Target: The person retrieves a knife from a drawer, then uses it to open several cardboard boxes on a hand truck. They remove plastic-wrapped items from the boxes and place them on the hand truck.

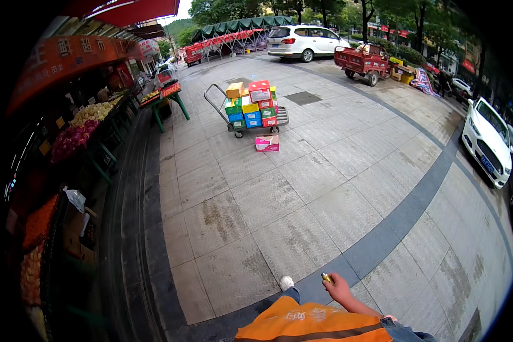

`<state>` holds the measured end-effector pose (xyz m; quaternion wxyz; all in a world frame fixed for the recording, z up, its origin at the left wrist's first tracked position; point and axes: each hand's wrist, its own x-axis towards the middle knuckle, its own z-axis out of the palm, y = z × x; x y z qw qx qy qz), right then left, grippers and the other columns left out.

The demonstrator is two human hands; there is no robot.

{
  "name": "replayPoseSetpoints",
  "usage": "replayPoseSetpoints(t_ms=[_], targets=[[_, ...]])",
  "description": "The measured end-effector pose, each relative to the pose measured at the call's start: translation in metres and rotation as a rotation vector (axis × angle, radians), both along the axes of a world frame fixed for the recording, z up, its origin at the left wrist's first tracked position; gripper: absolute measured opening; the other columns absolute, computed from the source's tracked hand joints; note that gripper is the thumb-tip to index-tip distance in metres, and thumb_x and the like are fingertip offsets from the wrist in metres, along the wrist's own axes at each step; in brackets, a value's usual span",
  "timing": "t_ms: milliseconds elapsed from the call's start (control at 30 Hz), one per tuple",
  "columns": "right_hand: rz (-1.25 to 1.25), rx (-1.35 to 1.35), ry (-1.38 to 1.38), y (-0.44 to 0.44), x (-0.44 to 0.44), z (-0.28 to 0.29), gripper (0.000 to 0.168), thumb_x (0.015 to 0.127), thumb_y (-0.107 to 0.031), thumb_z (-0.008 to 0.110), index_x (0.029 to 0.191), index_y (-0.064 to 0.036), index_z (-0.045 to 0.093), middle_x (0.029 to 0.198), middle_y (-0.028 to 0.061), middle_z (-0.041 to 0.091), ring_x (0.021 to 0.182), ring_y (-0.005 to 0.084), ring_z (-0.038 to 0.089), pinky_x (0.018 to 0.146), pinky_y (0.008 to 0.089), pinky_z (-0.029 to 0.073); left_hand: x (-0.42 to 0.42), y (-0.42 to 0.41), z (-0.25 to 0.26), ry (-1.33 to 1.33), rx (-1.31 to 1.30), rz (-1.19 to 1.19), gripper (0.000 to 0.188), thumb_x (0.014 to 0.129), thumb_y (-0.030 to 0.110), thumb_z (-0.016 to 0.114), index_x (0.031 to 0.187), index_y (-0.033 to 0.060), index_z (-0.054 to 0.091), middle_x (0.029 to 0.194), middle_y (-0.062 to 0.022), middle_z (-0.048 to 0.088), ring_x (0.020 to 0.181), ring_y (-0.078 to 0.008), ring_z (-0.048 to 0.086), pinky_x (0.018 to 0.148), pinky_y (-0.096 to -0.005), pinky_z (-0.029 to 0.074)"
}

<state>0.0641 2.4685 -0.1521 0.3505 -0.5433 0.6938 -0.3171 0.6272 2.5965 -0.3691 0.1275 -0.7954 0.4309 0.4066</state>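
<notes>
My right hand (339, 290) is closed around a small gold-coloured object (326, 278), perhaps a lighter, whose dark end points up and left. My left hand is out of view. Below, an orange apron or vest (308, 320) covers my body, and one white shoe (286, 282) shows on the paving. Farther ahead stands a platform trolley (284, 116) with a grey push handle on its left. Stacked on it are several coloured cartons (252, 115). A pink carton (267, 144) with a torn-looking top rests on the ground just in front of the trolley.
Along the left run a dark step (128, 239) and a shopfront with fruit stands (95, 115). A green-legged display table (171, 102) juts out ahead. A white car (488, 139), a red cargo tricycle (363, 62) and a white van-like car (305, 42) are parked on the right and behind.
</notes>
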Motion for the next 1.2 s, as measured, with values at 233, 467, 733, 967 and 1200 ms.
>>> replayPoseSetpoints(t_ms=[233, 467, 733, 967, 1200], targets=[[-0.247, 0.019, -0.324, -0.208, -0.067, 0.028, 0.020, 0.079, -0.007, 0.058, 0.094, 0.001, 0.047, 0.071, 0.0094, 0.058, 0.055, 0.0136, 0.057, 0.049, 0.0265, 0.046, -0.092, -0.297, -0.003, -0.013, 0.019, -0.454, 0.015, 0.071, 0.018, 0.060, 0.066, 0.0079, 0.068, 0.070, -0.0116, 0.066, 0.063, -0.0287, 0.064, 0.057, -0.0417, 0.048], [-0.453, 0.038, -0.255, -0.417, -0.170, 0.021, 0.021, 0.080, -0.008, 0.057, 0.096, 0.001, 0.046, 0.071, 0.0095, 0.058, 0.052, 0.0136, 0.056, 0.046, 0.0263, 0.044, -0.317, -0.714, 0.154, 0.492, -0.428, 0.139, 0.027, 0.083, 0.026, 0.050, 0.097, 0.0069, 0.063, 0.066, -0.0064, 0.060, 0.052, -0.0176, 0.054, 0.052, -0.0315, 0.043], [-0.288, 0.028, -0.147, -0.738, -0.237, 0.040, 0.024, 0.080, -0.013, 0.061, 0.096, 0.000, 0.049, 0.071, 0.0092, 0.059, 0.052, 0.0135, 0.056, 0.049, 0.0278, 0.046, -0.304, -0.848, 0.094, 0.261, -0.170, 0.315, 0.024, 0.082, 0.022, 0.048, 0.084, 0.0039, 0.062, 0.063, -0.0100, 0.060, 0.042, -0.0204, 0.052, 0.041, -0.0363, 0.041], [0.024, 0.009, 0.026, -0.996, -0.230, 0.021, 0.033, 0.081, -0.021, 0.062, 0.104, -0.001, 0.049, 0.086, 0.0177, 0.062, 0.076, 0.0309, 0.062, 0.068, 0.0370, 0.048, -0.254, -0.911, 0.004, 0.276, -0.065, 0.705, 0.022, 0.081, 0.022, 0.050, 0.075, 0.0035, 0.061, 0.061, -0.0123, 0.058, 0.042, -0.0232, 0.052, 0.039, -0.0379, 0.040], [0.034, 0.160, -0.120, -1.192, -0.240, 0.048, 0.034, 0.087, -0.018, 0.055, 0.116, -0.002, 0.046, 0.082, 0.0131, 0.061, 0.075, 0.0224, 0.060, 0.071, 0.0330, 0.047, -0.338, -1.209, 0.017, 0.372, -0.026, 0.669, 0.025, 0.084, 0.023, 0.048, 0.074, 0.0023, 0.058, 0.055, -0.0091, 0.052, 0.038, -0.0205, 0.045, 0.036, -0.0361, 0.035]])
